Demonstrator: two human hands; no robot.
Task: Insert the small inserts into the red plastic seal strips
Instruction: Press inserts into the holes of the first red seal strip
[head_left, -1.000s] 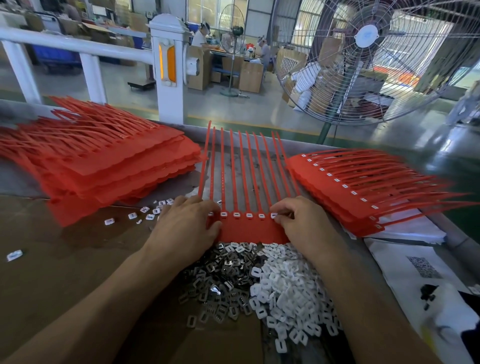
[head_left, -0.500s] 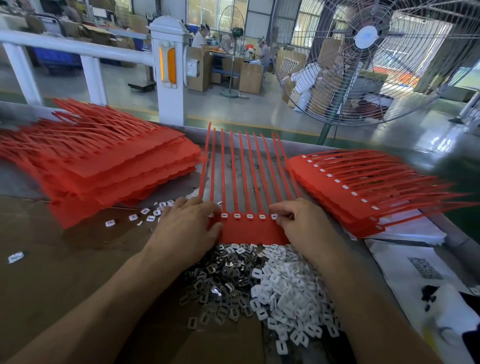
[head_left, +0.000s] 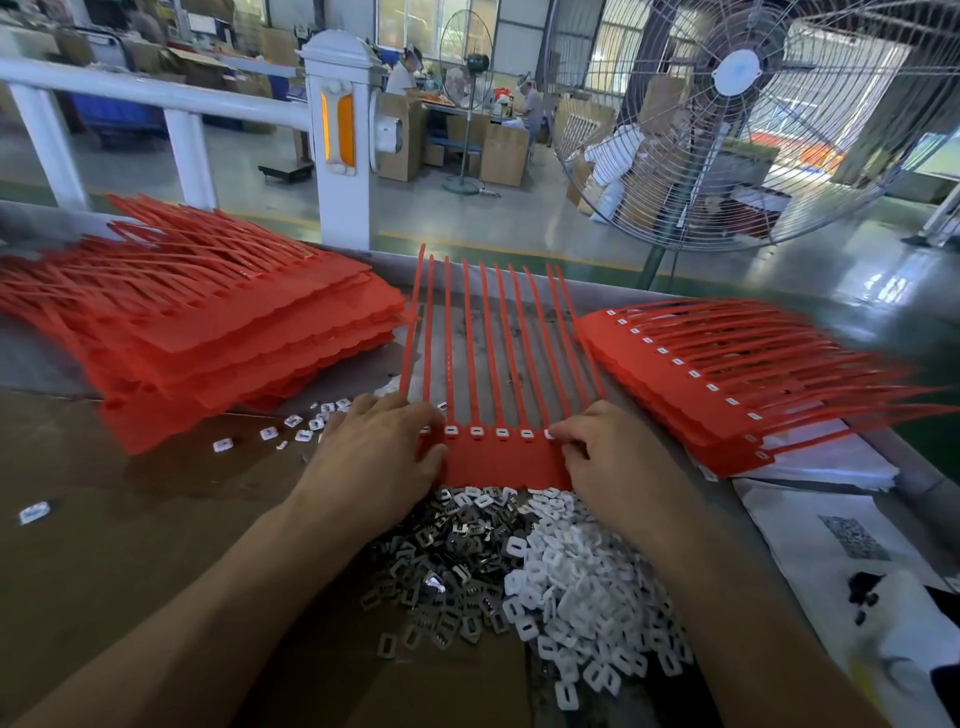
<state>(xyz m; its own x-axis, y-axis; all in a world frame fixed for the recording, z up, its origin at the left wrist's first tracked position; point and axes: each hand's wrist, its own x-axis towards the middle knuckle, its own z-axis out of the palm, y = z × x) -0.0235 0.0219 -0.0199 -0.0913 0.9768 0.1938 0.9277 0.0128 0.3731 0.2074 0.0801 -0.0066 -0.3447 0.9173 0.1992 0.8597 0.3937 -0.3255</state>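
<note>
The red plastic sheet of joined seal strips (head_left: 501, 462) lies flat mid-worktop, its tails pointing at the far edge, white inserts (head_left: 501, 432) seated in a row along its heads. My left hand (head_left: 382, 457) rests on its left end, fingers relaxed; my right hand (head_left: 605, 457) presses curled fingertips (head_left: 563, 435) at the rightmost insert. Nearer me sit heaps of grey metal clips (head_left: 447, 566) and white plastic inserts (head_left: 587, 597). Stacked red sheets flank both sides (head_left: 208, 332) (head_left: 727, 374).

Factory hall. White railing post (head_left: 336, 136) with an amber reflector at 12 o'clock; large wire-caged pedestal fan (head_left: 737, 104) at 2 o'clock; smaller fan (head_left: 466, 57) and cardboard boxes (head_left: 503, 153) beyond. Glossy grey-green floor (head_left: 519, 218), daylight from rear windows.
</note>
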